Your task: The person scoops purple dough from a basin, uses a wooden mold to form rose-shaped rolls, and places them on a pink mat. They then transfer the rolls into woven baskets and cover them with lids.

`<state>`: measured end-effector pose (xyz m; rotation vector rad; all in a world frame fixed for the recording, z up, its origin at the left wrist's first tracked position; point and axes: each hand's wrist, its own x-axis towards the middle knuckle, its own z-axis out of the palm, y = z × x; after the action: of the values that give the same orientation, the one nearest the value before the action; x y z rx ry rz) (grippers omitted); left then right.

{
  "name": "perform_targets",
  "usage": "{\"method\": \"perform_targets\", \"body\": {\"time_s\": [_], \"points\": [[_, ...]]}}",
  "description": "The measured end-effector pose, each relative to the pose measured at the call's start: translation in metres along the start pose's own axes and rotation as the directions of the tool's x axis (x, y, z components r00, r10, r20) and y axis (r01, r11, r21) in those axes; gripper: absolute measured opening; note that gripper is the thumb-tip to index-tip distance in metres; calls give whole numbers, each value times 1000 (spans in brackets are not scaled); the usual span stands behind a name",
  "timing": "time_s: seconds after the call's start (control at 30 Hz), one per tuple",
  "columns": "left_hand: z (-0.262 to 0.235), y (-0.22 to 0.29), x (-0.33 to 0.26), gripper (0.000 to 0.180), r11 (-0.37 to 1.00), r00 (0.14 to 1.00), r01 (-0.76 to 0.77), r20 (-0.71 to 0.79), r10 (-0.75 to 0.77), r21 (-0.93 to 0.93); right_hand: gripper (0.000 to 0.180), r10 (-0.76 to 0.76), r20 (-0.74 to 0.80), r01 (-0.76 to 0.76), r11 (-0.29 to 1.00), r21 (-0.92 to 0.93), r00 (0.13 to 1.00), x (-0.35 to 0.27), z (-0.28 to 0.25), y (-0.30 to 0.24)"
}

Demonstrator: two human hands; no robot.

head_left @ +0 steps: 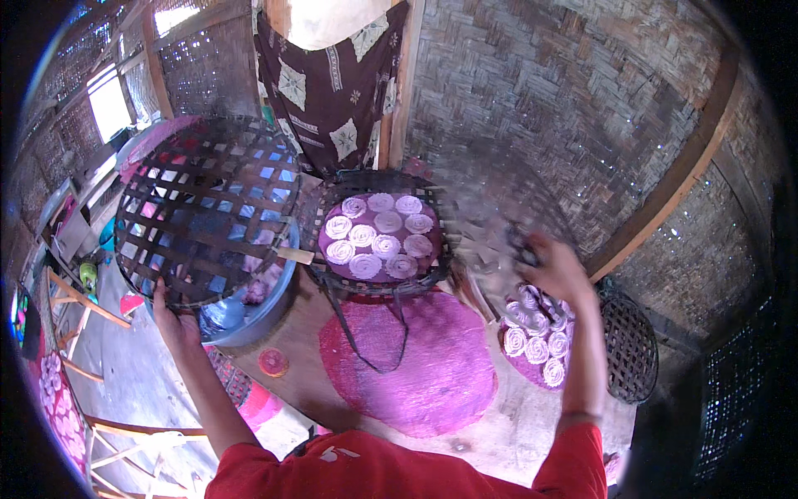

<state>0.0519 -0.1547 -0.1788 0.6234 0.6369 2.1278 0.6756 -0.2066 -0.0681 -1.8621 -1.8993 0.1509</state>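
Observation:
My left hand (173, 318) grips the lower edge of a round, dark lattice tray (198, 287), loosely woven from flat strips, and holds it up at the left. My right hand (550, 268) is closed on the edge of a second dark woven lattice tray (499, 212), smeared by motion. Between them sits a dark woven basket (378, 289) with a purple round mat (331, 271) inside, bearing several pale spiral rosettes (362, 236). Under my right forearm lies another purple mat (517, 363) with more pale rosettes (536, 348), partly hidden by the arm.
A pink round mat (407, 358) lies on the wooden tabletop (287, 370) before me. A blue tub (258, 320) stands behind the raised left tray. A dark woven basket (629, 348) leans at the right. Woven walls (532, 75) and a patterned brown cloth (332, 91) close the back.

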Motion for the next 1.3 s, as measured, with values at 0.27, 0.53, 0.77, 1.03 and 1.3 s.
{"method": "perform_targets", "body": {"time_s": [0.27, 0.53, 0.77, 1.03, 1.3], "points": [[-30, 40, -10, 43, 999, 999, -13, -51, 15, 29, 47, -88, 254, 177, 919, -353, 963, 161, 211, -108], [-74, 95, -18, 57, 995, 986, -65, -147, 76, 78, 53, -113, 342, 236, 909, -344, 933, 180, 295, -80], [-74, 89, 1, 59, 995, 991, -46, -122, 56, 87, 58, -108, 363, 232, 920, -317, 925, 181, 322, -80], [-72, 74, 9, 58, 998, 998, 22, -63, -19, 52, 62, -75, 376, 190, 941, -281, 924, 177, 324, -82], [-68, 68, 13, 55, 998, 997, 32, -77, -28, 50, 63, -55, 376, 174, 940, -292, 925, 175, 322, -82]]}}
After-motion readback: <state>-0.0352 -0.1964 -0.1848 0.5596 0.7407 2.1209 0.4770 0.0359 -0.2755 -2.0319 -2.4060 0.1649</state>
